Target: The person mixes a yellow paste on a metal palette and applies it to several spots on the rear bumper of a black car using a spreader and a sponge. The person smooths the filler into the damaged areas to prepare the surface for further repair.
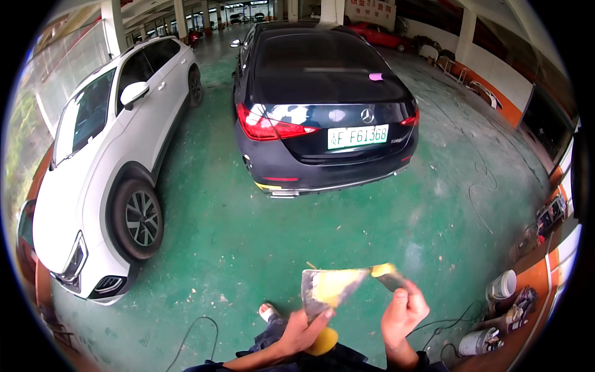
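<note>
Left hand (pixel 302 332) grips a putty-smeared metal plate (pixel 328 288), right hand (pixel 403 313) a scraper (pixel 389 276); cans (pixel 489 316) nearby, contents unseen.

dull metal scraper (pixel 328 288) smeared with yellow putty, glossy black car (pixel 322 105), scuffed green floor (pixel 248 242)

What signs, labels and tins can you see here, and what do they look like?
Number plate: rear of the black car, a wide rectangle, white fading to green, dark characters.
Wall sign: far back wall, top middle, pale board with red characters.
Tins: on the floor at right, round, pale, with smeared labels.
Pink sticker: on the car's rear window, small.
</note>
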The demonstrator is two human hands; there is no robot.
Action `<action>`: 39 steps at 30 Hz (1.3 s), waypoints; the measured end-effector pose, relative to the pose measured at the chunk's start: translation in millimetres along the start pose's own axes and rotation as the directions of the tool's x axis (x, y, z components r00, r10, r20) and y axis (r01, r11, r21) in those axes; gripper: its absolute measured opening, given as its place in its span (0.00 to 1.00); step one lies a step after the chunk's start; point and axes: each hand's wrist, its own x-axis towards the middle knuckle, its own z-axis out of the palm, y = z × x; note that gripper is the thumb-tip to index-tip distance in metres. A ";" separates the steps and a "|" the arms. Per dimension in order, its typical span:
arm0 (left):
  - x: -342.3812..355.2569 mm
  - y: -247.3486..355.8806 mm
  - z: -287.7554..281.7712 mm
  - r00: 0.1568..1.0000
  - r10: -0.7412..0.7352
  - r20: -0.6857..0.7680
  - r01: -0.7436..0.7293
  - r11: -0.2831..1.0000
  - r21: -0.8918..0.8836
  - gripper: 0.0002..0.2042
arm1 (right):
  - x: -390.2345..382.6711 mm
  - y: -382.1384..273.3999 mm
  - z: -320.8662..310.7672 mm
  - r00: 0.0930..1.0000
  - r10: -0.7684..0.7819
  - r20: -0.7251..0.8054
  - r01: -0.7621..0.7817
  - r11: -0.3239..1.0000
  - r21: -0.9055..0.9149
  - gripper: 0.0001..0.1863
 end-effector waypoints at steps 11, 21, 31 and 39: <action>-22.7 -5.8 -19.6 0.906 -0.278 0.318 0.388 0.844 -0.369 0.18 | 50.4 14.4 3.9 0.768 0.009 0.641 -0.014 1.000 0.002 0.09; 30.3 -27.7 -115.1 0.980 -0.086 -0.177 0.091 0.996 0.019 0.14 | 25.7 29.3 161.7 0.817 -0.429 0.385 0.553 0.773 -0.310 0.13; 88.1 5.1 -336.1 0.955 -0.080 -0.285 0.154 0.956 0.249 0.12 | 16.5 50.0 393.1 0.899 -0.296 0.323 0.383 0.889 -0.251 0.14; 144.2 -0.1 -454.7 0.904 -0.226 -0.362 0.321 0.920 0.227 0.14 | 32.9 65.2 506.2 0.921 -0.016 0.390 0.050 0.996 -0.077 0.10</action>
